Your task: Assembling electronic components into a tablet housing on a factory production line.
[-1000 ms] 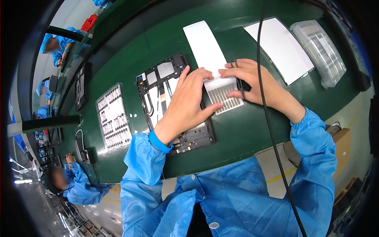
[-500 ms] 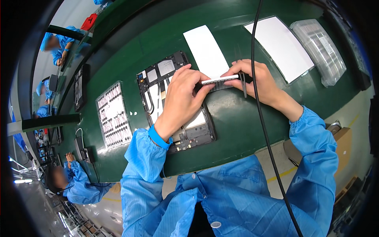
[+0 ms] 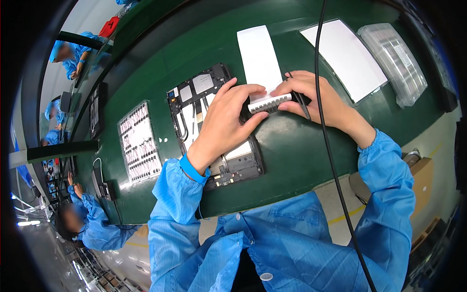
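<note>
A long white sheet [image 3: 259,51] stretches away from me over the bench, its near end bent up between my hands. Along that bent edge runs a row of small grey pads [image 3: 270,104]. My left hand [image 3: 216,117] is closed on the left end of the edge, thumb below and fingers above. At the other end, my right hand [image 3: 323,100] pinches the sheet and also keeps dark tweezers [image 3: 301,104] between its fingers, tips pointing toward me. Partly under my left forearm lies an opened flat black electronic device [image 3: 245,163] with its inner parts showing.
On the green bench [image 3: 296,151], a tray of small wired parts [image 3: 141,141] lies left. A white sheet in a clear sleeve [image 3: 345,58] and clear plastic trays [image 3: 394,63] lie right. A black cable [image 3: 327,131] hangs in front. A co-worker [image 3: 92,219] sits far left.
The sheet's bent edge has tilted so that its row of pads faces me more. Its far end has shifted right. The tweezers have turned in my right hand.
</note>
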